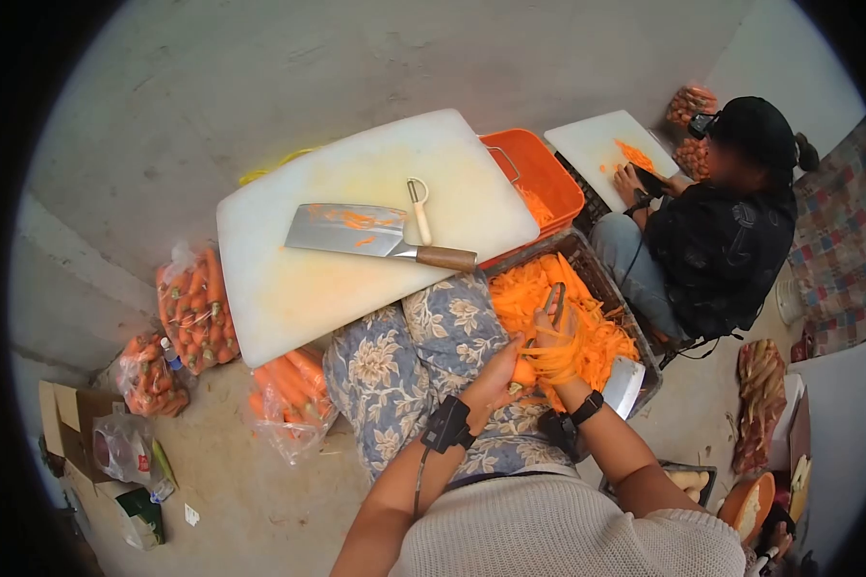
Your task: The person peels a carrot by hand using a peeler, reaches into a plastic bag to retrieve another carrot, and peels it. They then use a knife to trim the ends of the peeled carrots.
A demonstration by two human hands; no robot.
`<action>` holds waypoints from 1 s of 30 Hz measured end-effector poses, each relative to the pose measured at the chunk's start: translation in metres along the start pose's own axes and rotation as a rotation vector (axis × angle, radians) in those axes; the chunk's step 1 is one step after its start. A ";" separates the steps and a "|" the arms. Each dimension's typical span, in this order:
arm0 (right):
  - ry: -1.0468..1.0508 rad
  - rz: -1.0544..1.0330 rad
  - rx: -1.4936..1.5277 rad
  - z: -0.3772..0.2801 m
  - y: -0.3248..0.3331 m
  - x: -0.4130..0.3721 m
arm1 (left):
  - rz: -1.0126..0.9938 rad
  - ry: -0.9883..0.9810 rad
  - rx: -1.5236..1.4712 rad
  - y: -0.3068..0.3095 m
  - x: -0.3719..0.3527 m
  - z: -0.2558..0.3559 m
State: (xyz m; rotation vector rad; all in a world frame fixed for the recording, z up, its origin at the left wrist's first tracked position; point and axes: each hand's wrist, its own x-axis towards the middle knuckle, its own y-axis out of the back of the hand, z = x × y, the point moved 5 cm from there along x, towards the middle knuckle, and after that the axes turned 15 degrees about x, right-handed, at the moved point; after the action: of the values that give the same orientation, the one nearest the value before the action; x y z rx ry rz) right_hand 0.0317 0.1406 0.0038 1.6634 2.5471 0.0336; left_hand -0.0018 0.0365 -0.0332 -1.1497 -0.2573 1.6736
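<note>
My left hand (496,377) is closed around a carrot (522,373), of which only the orange end shows. Beside it my right hand (554,337) grips a peeler (552,300) whose metal frame sticks up past the fingers. Long carrot strips (551,363) drape over my right hand and wrist. Both hands are over the near side of a dark crate (650,377) heaped with carrot peelings (597,327). To the left, a white cutting board (356,168) carries a cleaver (346,231) with orange scraps on its blade and a second, pale-handled peeler (419,212).
Bags of carrots (198,308) stand by the wall at left; another bag (293,394) is beside my legs. An orange bin (539,163) sits behind the crate. At right, a co-worker (722,221) cuts carrot on another board (597,144). An open cardboard box (67,423) is far left.
</note>
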 end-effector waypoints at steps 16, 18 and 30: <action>0.153 0.140 -0.225 0.002 0.026 0.065 | -0.161 0.098 -0.013 -0.005 0.000 -0.004; 0.149 0.143 -0.283 0.006 0.028 0.069 | -0.166 0.112 -0.028 -0.005 0.001 -0.005; -0.297 0.322 0.236 0.102 0.106 0.101 | -0.361 0.024 -0.059 -0.007 -0.009 0.005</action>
State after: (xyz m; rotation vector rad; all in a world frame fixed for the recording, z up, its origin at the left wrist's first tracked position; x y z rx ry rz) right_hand 0.0981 0.2725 -0.0975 1.9740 2.1147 -0.4689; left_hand -0.0017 0.0344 -0.0211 -1.0922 -0.4722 1.3412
